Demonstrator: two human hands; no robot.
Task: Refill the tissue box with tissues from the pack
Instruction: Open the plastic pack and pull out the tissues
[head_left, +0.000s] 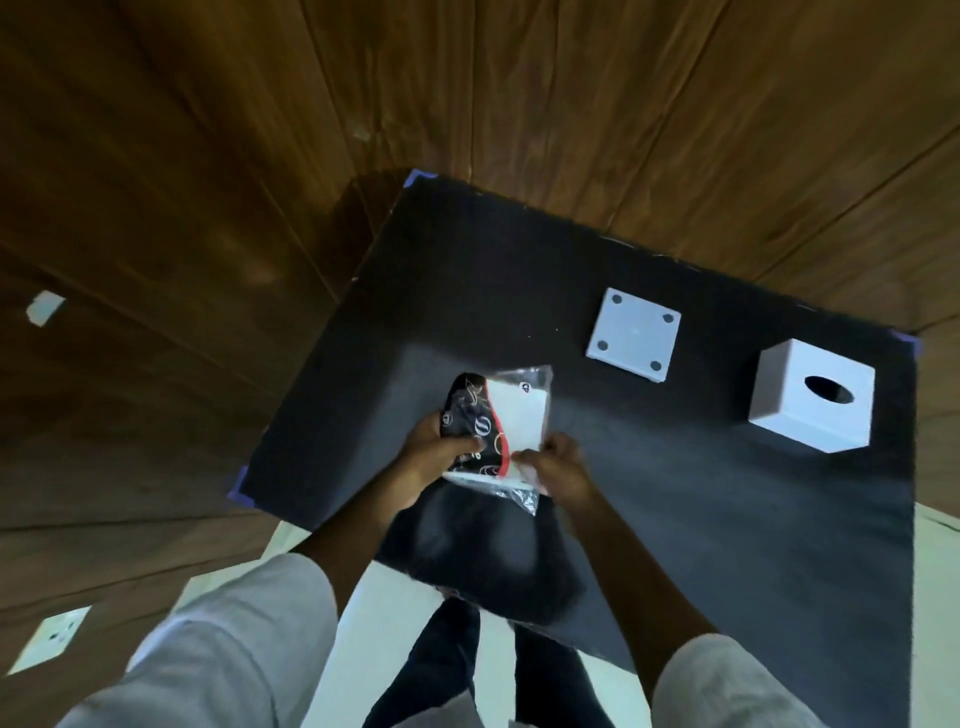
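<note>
I hold the tissue pack (511, 415) above the near left part of the black table (675, 519). Its wrapper is clear plastic with a dark printed side and a red stripe, and white tissues show inside. My left hand (441, 449) grips the dark printed end. My right hand (558, 465) pinches the near right edge of the plastic. The white cube tissue box (810, 400) with an oval slot on top stands at the right. Its white base plate (632, 335), with small round feet facing up, lies apart from it at the back middle.
Wooden panelled walls surround the table on the left and back. A pale floor and my dark trouser legs (467, 670) show below the table's near edge. A white wall socket (49, 639) sits low at the left. Blue tape marks the table corners.
</note>
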